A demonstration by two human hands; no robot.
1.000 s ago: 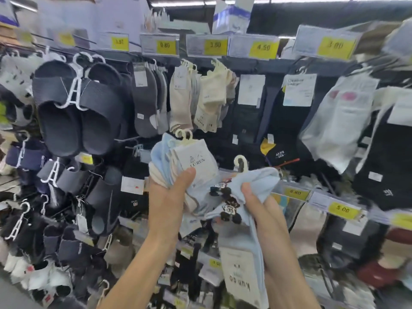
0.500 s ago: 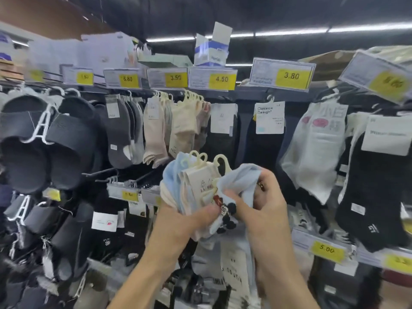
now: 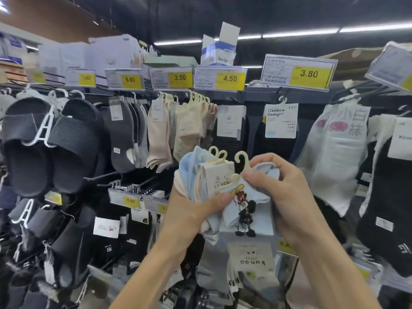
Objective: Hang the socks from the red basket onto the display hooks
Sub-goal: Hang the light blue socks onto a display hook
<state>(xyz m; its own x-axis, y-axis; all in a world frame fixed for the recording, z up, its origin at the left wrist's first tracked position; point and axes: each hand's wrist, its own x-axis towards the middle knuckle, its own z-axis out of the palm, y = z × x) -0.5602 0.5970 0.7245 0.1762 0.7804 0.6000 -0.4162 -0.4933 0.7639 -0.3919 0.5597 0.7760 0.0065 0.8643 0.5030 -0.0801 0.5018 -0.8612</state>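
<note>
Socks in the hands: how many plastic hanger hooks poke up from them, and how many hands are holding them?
Cream plastic hanger hooks plainly poking up: 3
Hands holding socks: 2, the left hand on the pale blue and cream sock bundle, the right hand on the light blue cartoon-print sock
Total: 5

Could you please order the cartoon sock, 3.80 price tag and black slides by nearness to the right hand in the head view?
1. cartoon sock, pinched in the right hand.
2. 3.80 price tag, above it.
3. black slides, far left.
</note>
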